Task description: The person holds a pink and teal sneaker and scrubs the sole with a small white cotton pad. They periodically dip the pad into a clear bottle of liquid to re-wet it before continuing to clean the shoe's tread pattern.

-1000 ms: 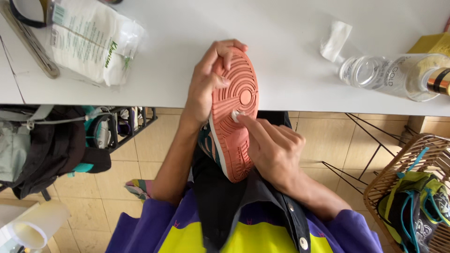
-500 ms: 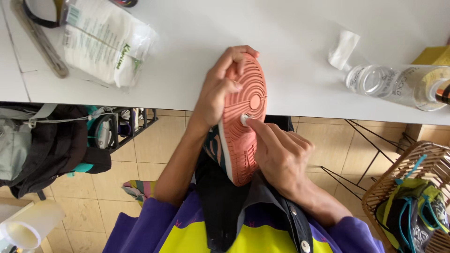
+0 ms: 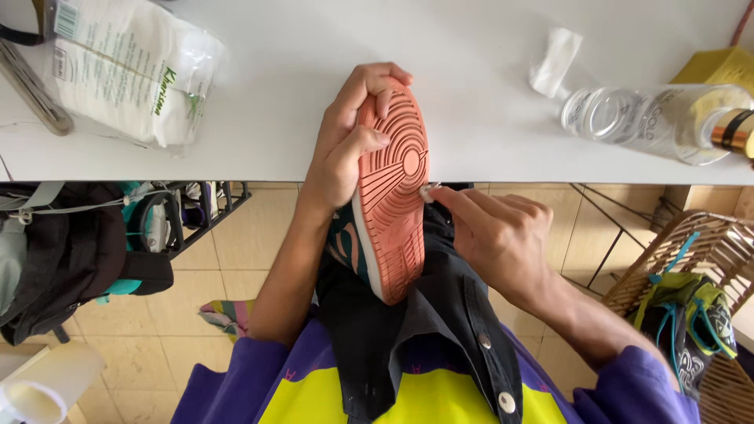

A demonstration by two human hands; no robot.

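The white table (image 3: 259, 118) spans the far half of the view, its near edge running left to right above a tiled floor. At far left on it lies a clear plastic bag of white pads (image 3: 126, 74), soft and rectangular, bearing green lettering on its face and a barcode label at its far left corner. At far right a clear glass bottle (image 3: 660, 122) lies on its side, neck toward the right with a gold and black band; what it holds cannot be told. Just left of the bottle rests a small crumpled clear wrapper (image 3: 554, 61); a yellow box (image 3: 719, 67) sits at the far right corner. Below the table at right, a wicker basket (image 3: 711, 243) holds green and teal items.

At centre you hold a shoe (image 3: 391, 196) sole-up over the table's near edge, its salmon-pink tread facing you. Your left hand (image 3: 345, 137) is wrapped closed around the toe end. Your right hand (image 3: 495, 232) pinches a small white pad (image 3: 428, 191) between fingertips, pressed against the sole's right edge.
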